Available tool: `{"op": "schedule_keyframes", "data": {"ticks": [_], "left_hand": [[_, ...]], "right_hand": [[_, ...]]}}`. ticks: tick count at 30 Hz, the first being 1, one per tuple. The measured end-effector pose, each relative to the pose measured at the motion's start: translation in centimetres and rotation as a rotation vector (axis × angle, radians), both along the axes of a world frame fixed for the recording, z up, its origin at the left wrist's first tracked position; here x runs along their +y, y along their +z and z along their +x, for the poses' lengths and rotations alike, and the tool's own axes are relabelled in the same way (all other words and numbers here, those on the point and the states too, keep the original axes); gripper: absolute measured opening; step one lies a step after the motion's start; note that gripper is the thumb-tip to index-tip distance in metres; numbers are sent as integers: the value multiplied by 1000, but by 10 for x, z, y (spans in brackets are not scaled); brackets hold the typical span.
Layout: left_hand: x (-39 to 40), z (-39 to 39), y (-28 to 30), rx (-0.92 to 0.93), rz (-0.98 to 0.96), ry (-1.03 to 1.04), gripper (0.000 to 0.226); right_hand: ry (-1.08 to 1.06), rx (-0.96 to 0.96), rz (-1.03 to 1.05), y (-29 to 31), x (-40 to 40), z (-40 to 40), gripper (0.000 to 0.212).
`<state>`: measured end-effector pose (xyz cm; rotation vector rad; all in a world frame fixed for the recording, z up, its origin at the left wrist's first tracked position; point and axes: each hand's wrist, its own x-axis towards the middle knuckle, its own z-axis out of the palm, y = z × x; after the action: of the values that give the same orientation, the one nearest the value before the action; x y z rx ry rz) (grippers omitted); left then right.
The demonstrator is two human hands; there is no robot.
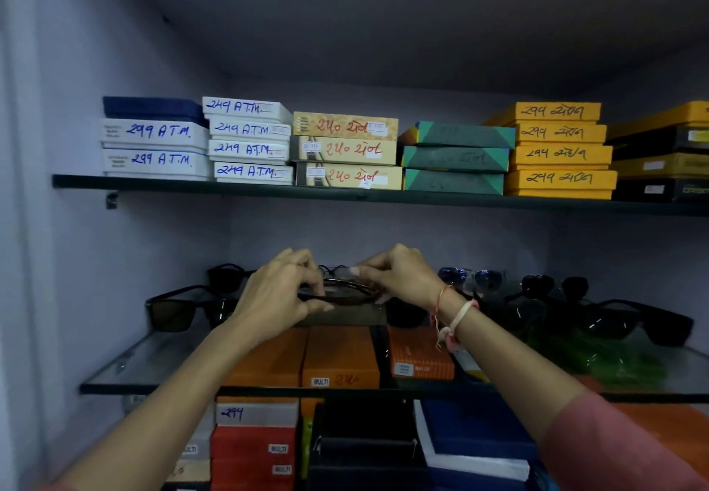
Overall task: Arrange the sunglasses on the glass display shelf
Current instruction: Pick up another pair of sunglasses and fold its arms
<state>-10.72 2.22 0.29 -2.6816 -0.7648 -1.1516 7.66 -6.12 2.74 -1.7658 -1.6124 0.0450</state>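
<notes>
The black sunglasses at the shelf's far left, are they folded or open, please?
Open: the black sunglasses show a temple arm extending back from the lenses.

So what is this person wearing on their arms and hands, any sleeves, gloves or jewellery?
No gloves: both hands are bare. The left hand and its forearm show nothing worn. At the right hand, the wrist carries a thin red-orange thread and a pale pink-and-white band with loose hanging ends. A dusty-pink sleeve covers the right arm further up. No rings are visible.
</notes>
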Motion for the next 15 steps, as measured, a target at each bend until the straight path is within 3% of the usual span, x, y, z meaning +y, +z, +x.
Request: {"op": "schedule_keyframes", "data": {"ticks": [6, 11, 15], "left_hand": [[6, -11, -2, -15, -40, 26, 25], [12, -13, -3, 21, -64, 5, 25], [14, -15, -5, -271, -419, -156, 36]], "right_hand": [[10, -49, -2, 5, -9, -7, 34], [-49, -279, 50, 6, -6, -14, 18], [-119, -334, 141, 4, -5, -14, 17]]}}
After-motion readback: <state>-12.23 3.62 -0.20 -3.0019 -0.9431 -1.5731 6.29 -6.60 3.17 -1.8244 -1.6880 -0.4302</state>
